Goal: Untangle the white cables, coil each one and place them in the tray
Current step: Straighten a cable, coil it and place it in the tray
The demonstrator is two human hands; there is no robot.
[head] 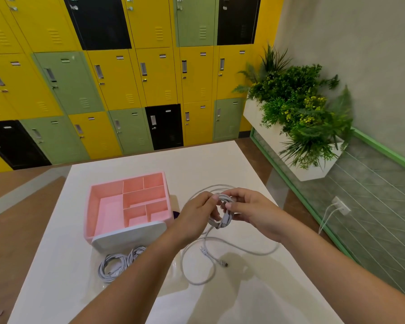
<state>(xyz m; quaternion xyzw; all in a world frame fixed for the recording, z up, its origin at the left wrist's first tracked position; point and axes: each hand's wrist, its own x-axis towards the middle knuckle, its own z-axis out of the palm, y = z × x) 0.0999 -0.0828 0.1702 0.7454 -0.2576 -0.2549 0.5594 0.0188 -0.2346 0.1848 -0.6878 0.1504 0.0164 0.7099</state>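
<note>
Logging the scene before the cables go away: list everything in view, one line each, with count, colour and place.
table: one, white, centre
tray: one, pink, left on the table
coiled cables: two, white, on the table before the tray
half-coiled cable: one, white, held above the table, tail loose on it
lockers: many, yellow, green, black, back wall
planter: one, white, green plants, right wall
wall socket: one, white, low on the right wall
left hand: one, grips the half-coiled cable
right hand: one, pinches the half-coiled cable
</note>
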